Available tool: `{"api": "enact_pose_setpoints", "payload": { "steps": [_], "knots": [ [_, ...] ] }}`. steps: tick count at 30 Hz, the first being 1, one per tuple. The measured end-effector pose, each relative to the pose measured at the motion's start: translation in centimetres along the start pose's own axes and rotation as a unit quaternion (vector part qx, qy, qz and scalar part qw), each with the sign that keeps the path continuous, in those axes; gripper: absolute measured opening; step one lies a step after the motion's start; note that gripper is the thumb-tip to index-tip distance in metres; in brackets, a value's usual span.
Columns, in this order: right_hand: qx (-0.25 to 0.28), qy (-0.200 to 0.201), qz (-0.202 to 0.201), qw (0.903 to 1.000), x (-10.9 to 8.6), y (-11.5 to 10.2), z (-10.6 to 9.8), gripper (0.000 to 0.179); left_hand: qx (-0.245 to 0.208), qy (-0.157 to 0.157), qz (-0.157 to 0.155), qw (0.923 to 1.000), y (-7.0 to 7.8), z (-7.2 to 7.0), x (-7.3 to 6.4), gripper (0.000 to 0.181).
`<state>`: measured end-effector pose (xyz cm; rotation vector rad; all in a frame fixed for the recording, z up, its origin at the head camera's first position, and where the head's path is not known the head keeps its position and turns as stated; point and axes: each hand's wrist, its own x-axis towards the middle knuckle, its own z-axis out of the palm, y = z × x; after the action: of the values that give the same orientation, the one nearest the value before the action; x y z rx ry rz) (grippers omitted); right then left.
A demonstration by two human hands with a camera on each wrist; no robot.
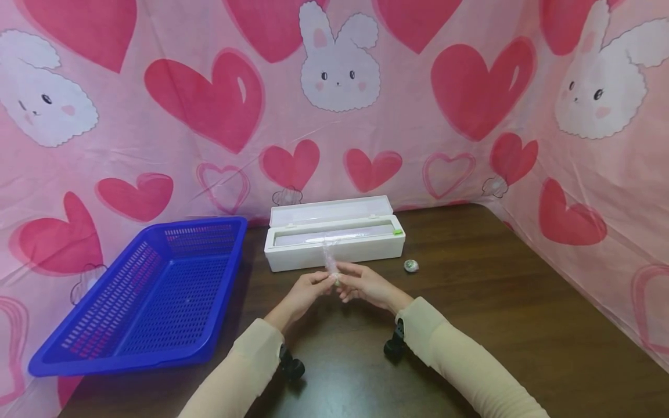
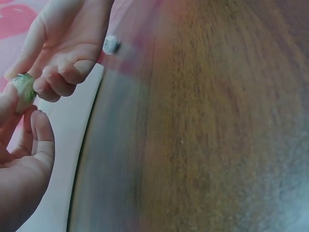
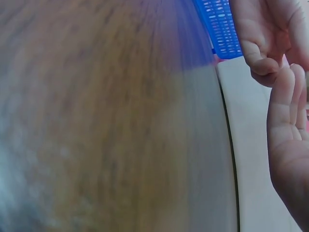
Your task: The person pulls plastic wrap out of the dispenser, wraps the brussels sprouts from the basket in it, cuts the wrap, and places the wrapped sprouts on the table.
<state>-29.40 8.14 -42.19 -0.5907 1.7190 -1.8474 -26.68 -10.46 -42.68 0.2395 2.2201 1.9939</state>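
Observation:
Both hands meet at a small round green-and-pale thing point(image 2: 24, 89), glossy as if wrapped in clear film. The left hand point(image 1: 308, 290) pinches it from one side with its fingertips, and the right hand point(image 1: 368, 287) pinches it from the other. A twisted strip of clear plastic film point(image 1: 329, 255) rises from between the fingers, in front of the white cling film box point(image 1: 334, 251). That long box has its lid point(image 1: 334, 210) raised. In the right wrist view, the fingers hide most of the round thing.
A second small film-wrapped ball point(image 1: 411, 266) lies on the brown wooden table point(image 1: 481, 302), right of the box. To the left stands a blue plastic basket point(image 1: 209, 325). A green piece point(image 1: 398, 231) sits at the box's right end. A pink patterned cloth point(image 1: 413, 116) hangs behind.

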Motion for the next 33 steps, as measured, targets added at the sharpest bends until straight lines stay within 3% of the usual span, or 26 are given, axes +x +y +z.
{"api": "enact_pose_setpoints", "payload": {
  "steps": [13, 23, 33],
  "knots": [
    [0.026, -0.031, -0.029, 0.9988, 0.0, 0.2, -0.3, 0.047, -0.010, -0.017, -0.016, 0.9997, 0.4, 0.1, -0.1, 0.032],
    [0.027, -0.002, -0.087, 0.9959, 0.0, 0.4, 0.0, 0.034, -0.089, -0.038, -0.018, 0.9951, 0.6, 0.4, 0.0, 0.027],
    [-0.006, 0.020, -0.088, 0.9959, 0.1, 0.2, 0.1, 0.044, -0.162, -0.037, -0.061, 0.9841, 1.3, 0.8, -0.3, 0.021]
  ]
}}
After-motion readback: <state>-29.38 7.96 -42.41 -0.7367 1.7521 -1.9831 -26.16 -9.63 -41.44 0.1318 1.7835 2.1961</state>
